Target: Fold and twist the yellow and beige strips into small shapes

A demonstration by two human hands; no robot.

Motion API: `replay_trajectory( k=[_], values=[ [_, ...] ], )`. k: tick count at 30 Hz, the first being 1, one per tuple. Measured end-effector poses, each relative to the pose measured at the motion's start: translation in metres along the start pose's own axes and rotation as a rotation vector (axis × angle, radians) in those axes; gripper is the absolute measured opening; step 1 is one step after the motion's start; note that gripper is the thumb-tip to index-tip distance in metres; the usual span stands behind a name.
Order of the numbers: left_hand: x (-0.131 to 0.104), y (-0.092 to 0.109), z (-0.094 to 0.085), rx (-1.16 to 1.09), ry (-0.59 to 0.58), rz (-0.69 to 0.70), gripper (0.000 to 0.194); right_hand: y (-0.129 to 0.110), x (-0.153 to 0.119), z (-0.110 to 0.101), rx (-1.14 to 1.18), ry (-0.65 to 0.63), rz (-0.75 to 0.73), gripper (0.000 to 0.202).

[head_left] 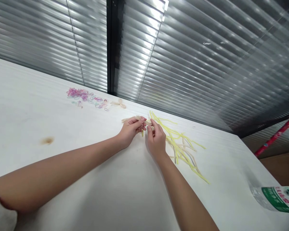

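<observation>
Above the white table, my left hand [132, 129] is closed on a bundle of beige yarn [147, 123], and loose ends stick out on its left side. My right hand [156, 136] pinches the other end of the same bundle, with thumb and forefinger close together. Between the hands the yarn looks looped or knotted, but the fingers partly cover it. Several yellow yarn strands [180, 154], mixed with beige ones, lie spread to the right of my right hand. A small beige yarn bow [120, 103] rests farther back, left of my hands.
A pile of small pink, purple and teal elastic bands [80, 93] lies at the back left of the table [62, 166]. A clear bottle with a green label [279, 199] is at the right edge. Glass panels with blinds [183, 64] border the back.
</observation>
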State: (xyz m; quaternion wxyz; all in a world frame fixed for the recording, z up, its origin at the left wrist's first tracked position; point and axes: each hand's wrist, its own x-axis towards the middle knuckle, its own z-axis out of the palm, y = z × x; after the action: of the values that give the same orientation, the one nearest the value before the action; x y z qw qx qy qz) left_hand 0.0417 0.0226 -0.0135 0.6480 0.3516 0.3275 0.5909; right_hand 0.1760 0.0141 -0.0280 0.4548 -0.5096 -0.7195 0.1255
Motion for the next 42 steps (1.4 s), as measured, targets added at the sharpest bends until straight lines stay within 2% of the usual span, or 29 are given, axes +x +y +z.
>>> replay_trajectory(
  k=[6, 14, 20, 29, 37, 42],
  values=[
    [0.0013, 0.0, -0.0025, -0.062, 0.0, -0.052, 0.029, 0.0002, 0.0021, -0.0021, 0.149, 0.078, 0.021, 0.03],
    [0.0018, 0.0016, -0.0018, -0.077, -0.017, -0.091, 0.028, -0.0038, 0.004, -0.006, 0.249, 0.1, 0.062, 0.028],
    [0.003, 0.001, -0.0027, -0.094, -0.043, -0.094, 0.026, -0.0051, 0.0041, -0.0073, 0.247, 0.096, 0.045, 0.027],
    [0.0022, 0.001, -0.003, -0.087, -0.061, -0.079, 0.025, -0.0027, 0.0055, -0.0068, 0.209, 0.141, -0.055, 0.023],
    [0.0018, 0.0009, -0.0011, -0.068, -0.052, -0.075, 0.024, -0.0025, 0.0046, -0.0042, 0.163, 0.129, 0.007, 0.023],
    [-0.0001, 0.0003, 0.0013, 0.004, -0.048, -0.056, 0.025, 0.0001, 0.0031, -0.0022, 0.078, 0.097, -0.03, 0.031]
  ],
)
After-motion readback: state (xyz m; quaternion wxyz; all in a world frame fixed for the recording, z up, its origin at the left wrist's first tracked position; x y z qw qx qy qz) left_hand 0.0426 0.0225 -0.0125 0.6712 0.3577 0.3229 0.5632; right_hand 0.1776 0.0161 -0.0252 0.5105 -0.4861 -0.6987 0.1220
